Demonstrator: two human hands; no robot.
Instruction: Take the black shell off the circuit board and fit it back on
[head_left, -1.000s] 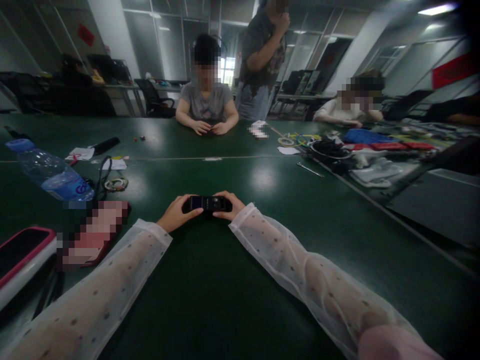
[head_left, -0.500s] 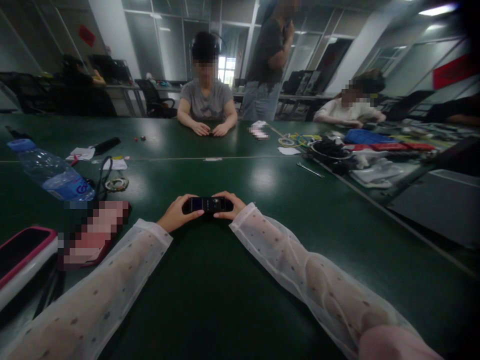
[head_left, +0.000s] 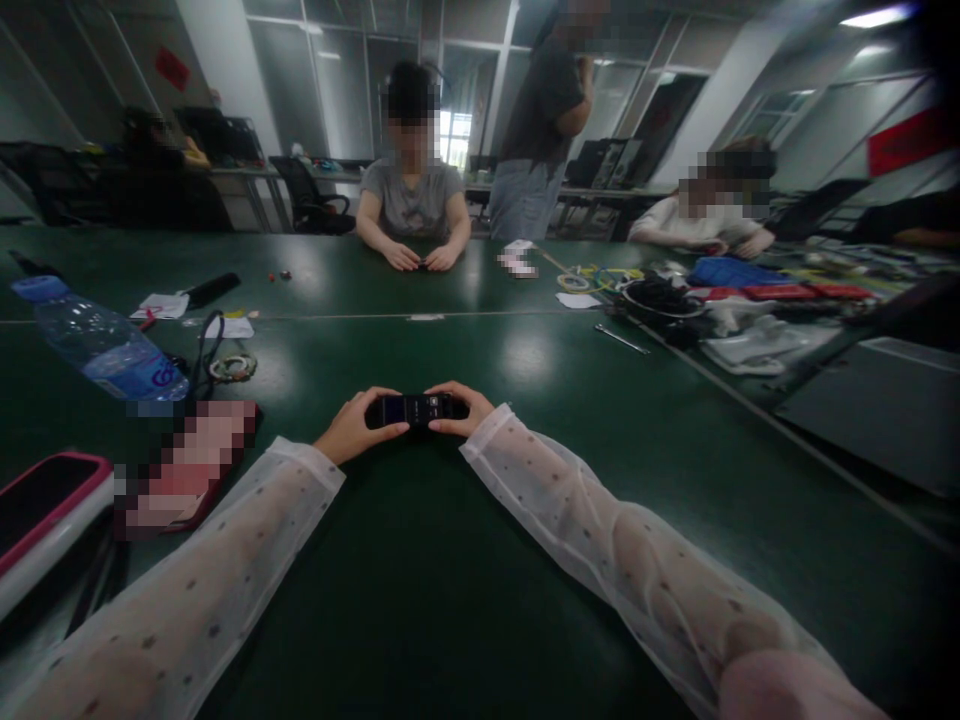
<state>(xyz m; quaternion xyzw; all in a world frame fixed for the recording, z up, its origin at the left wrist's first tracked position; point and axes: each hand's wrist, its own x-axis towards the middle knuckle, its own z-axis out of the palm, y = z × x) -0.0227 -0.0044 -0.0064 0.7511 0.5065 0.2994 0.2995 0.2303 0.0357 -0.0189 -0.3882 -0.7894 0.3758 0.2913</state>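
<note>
A small black device with a lit screen lies lengthwise from left to right between my hands, at or just above the green tabletop. Its exact kind is too small to make out. My left hand grips its left end, with the thumb along the near edge. At the opposite end my right hand holds it the same way, fingers on the far side and thumb in front. Sheer dotted sleeves cover both forearms. The fingers hide both ends of the device.
To my left are a tilted water bottle, a bracelet, a blurred-out phone and a pink-rimmed device. A wrench, cables and a grey box lie right. Co-workers sit across the table; one person stands behind.
My hands and the black device stay in the same place. The standing person has shifted slightly, and the seated person at the far right has moved their hands a little.
</note>
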